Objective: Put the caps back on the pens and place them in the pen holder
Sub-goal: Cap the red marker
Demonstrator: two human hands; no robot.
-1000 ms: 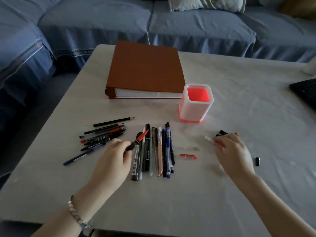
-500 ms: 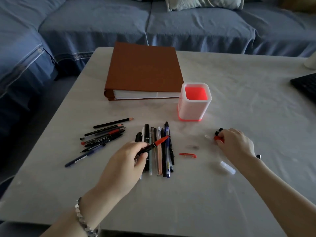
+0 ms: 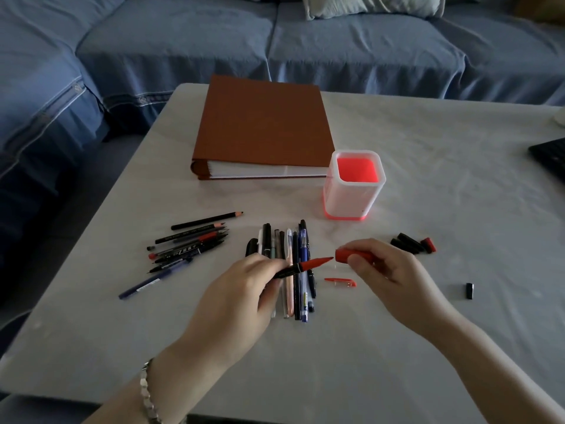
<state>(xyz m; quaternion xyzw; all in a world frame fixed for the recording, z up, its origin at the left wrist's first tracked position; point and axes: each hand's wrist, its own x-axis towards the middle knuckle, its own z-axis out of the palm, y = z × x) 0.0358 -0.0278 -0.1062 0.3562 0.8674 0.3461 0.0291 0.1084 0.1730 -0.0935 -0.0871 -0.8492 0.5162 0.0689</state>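
My left hand (image 3: 241, 289) grips a black pen with a red tip (image 3: 308, 265), its point aimed to the right. My right hand (image 3: 385, 273) pinches a red cap (image 3: 348, 256) whose open end faces the tip, a small gap between them. Under the hands lies a row of several pens (image 3: 290, 255), and a second heap of pens and pencils (image 3: 189, 243) lies to the left. The white pen holder (image 3: 351, 197) with a red inside stands behind them, nothing in it. Loose caps lie on the table: a red clip cap (image 3: 341, 281), black and red ones (image 3: 412, 243), a small black one (image 3: 469, 291).
A thick brown binder (image 3: 263, 123) lies behind the holder on the white table (image 3: 428, 166). A dark keyboard edge (image 3: 550, 154) shows at the right. A blue sofa (image 3: 214, 41) runs along the far and left sides.
My left hand lifted the red-tipped pen and carried it right. My right hand picked a red cap from the caps at the right and brought it left to face the tip.
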